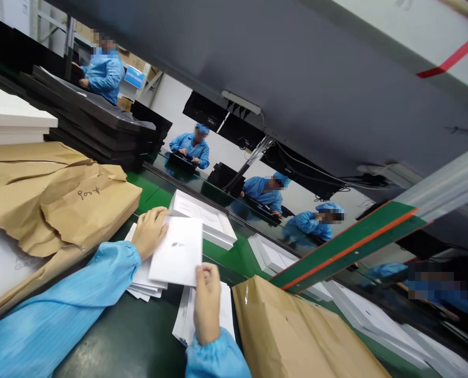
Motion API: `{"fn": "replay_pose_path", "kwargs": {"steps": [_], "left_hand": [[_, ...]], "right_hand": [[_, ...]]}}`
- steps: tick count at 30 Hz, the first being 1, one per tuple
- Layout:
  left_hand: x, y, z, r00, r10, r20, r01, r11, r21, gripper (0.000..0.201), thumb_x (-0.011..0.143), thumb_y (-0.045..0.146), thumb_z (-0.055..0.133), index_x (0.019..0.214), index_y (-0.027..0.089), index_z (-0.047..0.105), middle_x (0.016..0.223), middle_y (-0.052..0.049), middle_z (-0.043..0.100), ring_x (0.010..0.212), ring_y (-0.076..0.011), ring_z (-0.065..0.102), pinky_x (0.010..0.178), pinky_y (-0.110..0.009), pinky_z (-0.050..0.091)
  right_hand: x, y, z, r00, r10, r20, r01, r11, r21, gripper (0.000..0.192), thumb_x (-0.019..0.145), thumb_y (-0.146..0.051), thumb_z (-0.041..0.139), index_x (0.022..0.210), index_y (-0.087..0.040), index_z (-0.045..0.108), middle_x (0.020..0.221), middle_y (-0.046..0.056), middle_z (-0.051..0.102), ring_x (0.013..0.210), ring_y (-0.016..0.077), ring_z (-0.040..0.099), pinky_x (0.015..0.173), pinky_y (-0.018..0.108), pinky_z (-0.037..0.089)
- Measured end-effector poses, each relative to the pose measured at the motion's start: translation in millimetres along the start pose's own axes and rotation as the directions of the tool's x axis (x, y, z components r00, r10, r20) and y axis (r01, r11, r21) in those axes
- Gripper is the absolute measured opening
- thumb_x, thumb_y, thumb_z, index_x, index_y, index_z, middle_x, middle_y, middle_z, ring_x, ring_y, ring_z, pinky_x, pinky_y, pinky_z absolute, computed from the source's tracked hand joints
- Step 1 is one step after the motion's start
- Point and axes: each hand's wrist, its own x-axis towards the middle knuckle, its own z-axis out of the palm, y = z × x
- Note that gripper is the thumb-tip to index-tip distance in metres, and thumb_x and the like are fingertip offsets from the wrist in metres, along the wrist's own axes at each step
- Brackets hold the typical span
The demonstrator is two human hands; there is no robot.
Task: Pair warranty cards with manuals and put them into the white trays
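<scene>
A white booklet point(177, 252) with a small dark print in its middle is held up in front of me. At its lower right corner, my right hand point(207, 302) pinches it between thumb and fingers. My left hand point(150, 233) is closed on its upper left edge, with part of the fingers hidden. Beneath the left hand lies a loose pile of white booklets point(142, 286). Another stack of white booklets point(226, 310) sits under and behind my right hand. Just beyond the held booklet, an open white box point(204, 218) rests on the green belt.
A torn brown paper package point(92, 205) with white papers inside stands at left, and another brown package point(292, 331) at right. More white boxes point(271, 254) line the belt. A green post point(347, 247) slants across the right. Several co-workers in blue sit beyond.
</scene>
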Motion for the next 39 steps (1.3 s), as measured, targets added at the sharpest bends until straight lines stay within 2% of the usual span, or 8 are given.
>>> {"fn": "replay_pose_path", "kwargs": {"steps": [5,8,12,15,20,25,33,39], "left_hand": [[-13,23,4.0,0.962,0.122,0.244,0.011,0.876,-0.482,0.038,0.075,0.030,0.039,0.112,0.021,0.039,0.113,-0.006,0.045,0.102,-0.0192,0.041,0.087,-0.035,0.027],[-25,34,16.7,0.853,0.215,0.475,0.284,0.571,-0.770,0.050,0.070,0.033,0.048,0.116,0.020,0.036,0.110,-0.006,0.050,0.096,-0.0192,0.047,0.083,-0.031,0.036],[-32,32,34.7,0.857,-0.012,0.516,0.496,0.297,-0.816,0.039,0.068,0.035,0.049,0.102,0.015,0.050,0.106,-0.006,0.054,0.099,-0.0202,0.046,0.086,-0.030,0.035],[-28,21,43.8,0.854,-0.202,0.479,0.516,0.223,-0.827,0.039,0.069,0.034,0.047,0.101,0.013,0.049,0.105,-0.008,0.054,0.099,-0.0221,0.047,0.084,-0.033,0.036],[-25,10,52.0,0.840,-0.302,0.451,0.520,0.210,-0.828,0.041,0.071,0.034,0.044,0.106,0.014,0.045,0.112,-0.009,0.050,0.103,-0.0222,0.044,0.086,-0.034,0.035],[-26,12,50.9,0.848,-0.273,0.455,0.516,0.228,-0.826,0.044,0.070,0.034,0.045,0.109,0.013,0.043,0.114,-0.009,0.048,0.103,-0.0227,0.044,0.085,-0.033,0.036],[-26,12,48.1,0.848,-0.259,0.462,0.518,0.228,-0.824,0.046,0.070,0.035,0.047,0.110,0.013,0.042,0.116,-0.010,0.046,0.104,-0.0239,0.042,0.086,-0.035,0.034],[-25,15,42.8,0.812,-0.233,0.534,0.556,0.033,-0.831,0.048,0.071,0.042,0.045,0.114,0.021,0.037,0.117,-0.009,0.045,0.102,-0.0231,0.045,0.083,-0.038,0.037]], "right_hand": [[8,2,-18,0.935,-0.237,-0.263,0.209,0.969,-0.132,0.012,0.077,-0.030,0.040,0.081,-0.019,0.041,0.077,0.004,0.052,0.071,0.0151,0.051,0.063,0.027,0.040],[-4,5,-4,0.896,-0.442,-0.045,0.408,0.860,-0.306,0.021,0.078,-0.021,0.036,0.096,-0.017,0.047,0.099,0.010,0.053,0.091,0.0182,0.048,0.077,0.032,0.037],[-12,5,10,0.849,-0.461,0.258,0.527,0.776,-0.347,0.029,0.078,-0.016,0.034,0.104,-0.020,0.049,0.113,0.007,0.046,0.107,0.0187,0.036,0.089,0.038,0.029],[-7,2,-5,0.878,-0.368,0.306,0.460,0.828,-0.321,0.027,0.076,-0.020,0.041,0.101,-0.022,0.051,0.112,0.005,0.047,0.105,0.0192,0.037,0.089,0.038,0.029],[-14,17,-65,0.993,-0.062,0.104,0.107,0.847,-0.521,0.051,0.060,-0.028,0.060,0.108,-0.022,0.046,0.112,0.007,0.046,0.106,0.0248,0.034,0.085,0.038,0.029],[-32,41,-107,0.938,0.326,-0.121,-0.314,0.644,-0.698,0.039,0.055,-0.035,0.062,0.089,-0.018,0.053,0.078,0.011,0.059,0.073,0.0295,0.051,0.058,0.034,0.032],[-35,32,-119,0.960,0.112,-0.258,-0.264,0.676,-0.688,0.014,0.067,-0.036,0.045,0.066,-0.022,0.042,0.061,0.003,0.051,0.052,0.0176,0.045,0.047,0.027,0.024],[-16,21,-113,0.958,0.209,-0.198,-0.221,0.975,-0.038,0.027,0.069,-0.047,0.045,0.073,-0.021,0.038,0.052,-0.006,0.042,0.038,0.0081,0.034,0.038,0.021,0.027]]}}
